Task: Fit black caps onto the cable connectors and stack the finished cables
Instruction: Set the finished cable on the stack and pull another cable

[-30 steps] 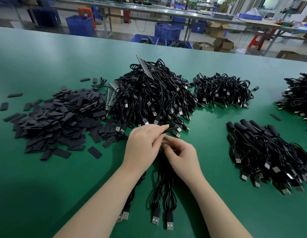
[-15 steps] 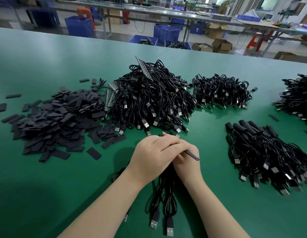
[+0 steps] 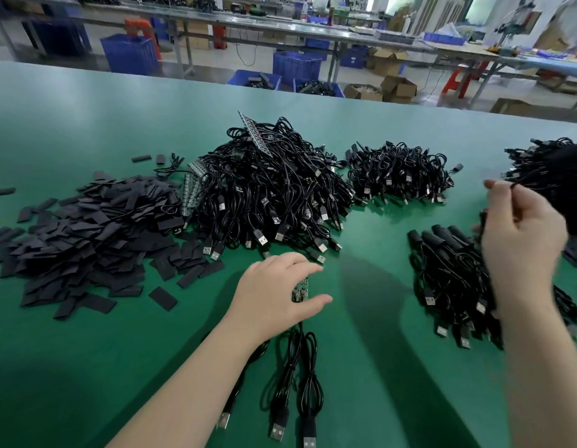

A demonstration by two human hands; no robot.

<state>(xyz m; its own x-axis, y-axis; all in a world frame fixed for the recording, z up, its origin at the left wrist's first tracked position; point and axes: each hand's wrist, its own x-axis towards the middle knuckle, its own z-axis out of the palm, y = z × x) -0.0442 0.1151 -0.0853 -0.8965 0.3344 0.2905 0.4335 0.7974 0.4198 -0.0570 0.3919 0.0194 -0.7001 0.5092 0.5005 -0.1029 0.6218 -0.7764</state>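
glossy black cables (image 3: 274, 202) in tangled heaps, flat matte caps (image 3: 86, 240) alongside

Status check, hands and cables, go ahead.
Left hand open over small green board. Right hand grips a cable above finished stack. Nothing blocking.

Beyond the green table (image 3: 86, 130), long workbenches (image 3: 280, 27), blue crates (image 3: 296, 64) and cardboard boxes (image 3: 398, 87) crowd a pale floor.

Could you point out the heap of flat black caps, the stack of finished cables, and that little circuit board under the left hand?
Heap of black caps (image 3: 86, 237), head view, middle of the heap.
Stack of finished cables (image 3: 448, 279), head view, tangled middle.
Circuit board (image 3: 300, 290), head view, strip showing beside the left hand (image 3: 274, 295).
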